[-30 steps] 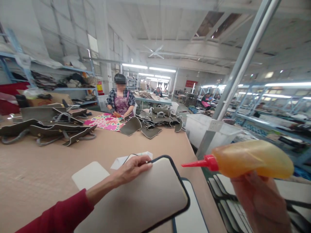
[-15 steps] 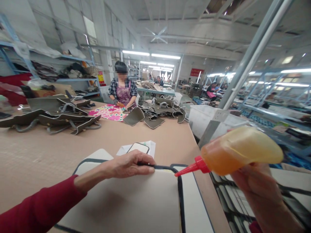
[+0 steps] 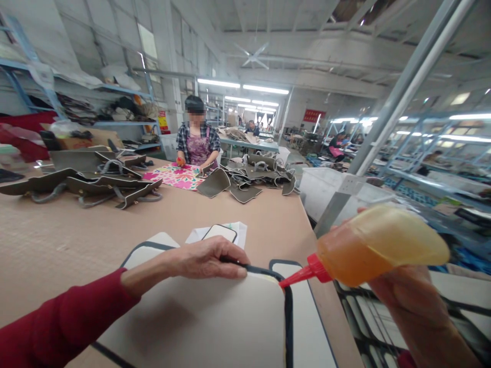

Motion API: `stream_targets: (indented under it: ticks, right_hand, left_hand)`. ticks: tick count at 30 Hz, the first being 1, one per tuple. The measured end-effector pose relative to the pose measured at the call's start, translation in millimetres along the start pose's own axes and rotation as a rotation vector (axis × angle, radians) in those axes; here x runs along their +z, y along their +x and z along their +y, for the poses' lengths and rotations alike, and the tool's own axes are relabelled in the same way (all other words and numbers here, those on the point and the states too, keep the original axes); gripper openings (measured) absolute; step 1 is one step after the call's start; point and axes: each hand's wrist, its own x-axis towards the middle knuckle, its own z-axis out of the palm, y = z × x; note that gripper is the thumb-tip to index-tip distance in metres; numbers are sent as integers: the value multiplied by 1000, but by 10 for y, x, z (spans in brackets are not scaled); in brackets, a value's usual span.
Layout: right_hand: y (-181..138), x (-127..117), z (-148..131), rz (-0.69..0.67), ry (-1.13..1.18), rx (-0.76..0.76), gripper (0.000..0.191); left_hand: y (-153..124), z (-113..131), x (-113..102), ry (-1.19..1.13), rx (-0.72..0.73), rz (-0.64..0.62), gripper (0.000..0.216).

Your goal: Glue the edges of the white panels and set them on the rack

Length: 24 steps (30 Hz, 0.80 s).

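A squeeze bottle (image 3: pixel 379 248) of amber liquid, likely glue, lies tilted in my right hand (image 3: pixel 410 291), which is wrapped round it from below and behind. Its red nozzle (image 3: pixel 301 275) points left, with the tip at the rounded top right corner of a cream panel (image 3: pixel 230 317) edged in black. My left hand (image 3: pixel 215 258) grips that panel's top edge, thumb on the near face and fingers over the rim. Underneath lie more black-edged cream panels (image 3: pixel 303 301). Just beyond sits a small cream piece (image 3: pixel 220 233) with a dark border on white paper.
Across the brown table (image 3: pixel 172 214) a co-worker (image 3: pixel 197 135) stands at a pink floral cloth (image 3: pixel 172 175). Dark bag pieces (image 3: pixel 249 176) are heaped near that person, others (image 3: pixel 80 184) at left. A metal post (image 3: pixel 364 153) and white bin (image 3: pixel 326 189) stand right.
The nozzle tip has slid slightly down round the panel's corner. My left hand keeps its hold on the edge. The co-worker's hands have moved apart over the cloth.
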Motion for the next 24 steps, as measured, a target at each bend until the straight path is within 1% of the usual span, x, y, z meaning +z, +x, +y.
stream_targets:
  ticks: [4, 7, 11, 15, 19, 24]
  right_hand:
    - [-51, 21, -20, 88, 28, -35, 51]
    - [-81, 75, -35, 134, 3, 4, 46]
    - [-91, 107, -6, 156, -7, 28, 46]
    - [-96, 56, 59, 156, 14, 26, 50]
    - [-125, 17, 95, 154, 12, 34, 56]
    - [-164, 14, 117, 139, -24, 48, 58]
  left_hand:
    - [1, -22, -19, -17, 12, 18, 28]
    - [-4, -38, -26, -12, 7, 38, 31]
    - [-10, -83, -30, 9, -20, 76, 34]
    - [-20, -150, -42, 17, -19, 124, 33]
    - [-22, -203, -60, 7, -36, 149, 33]
    - [-20, -247, -80, -24, -45, 167, 32]
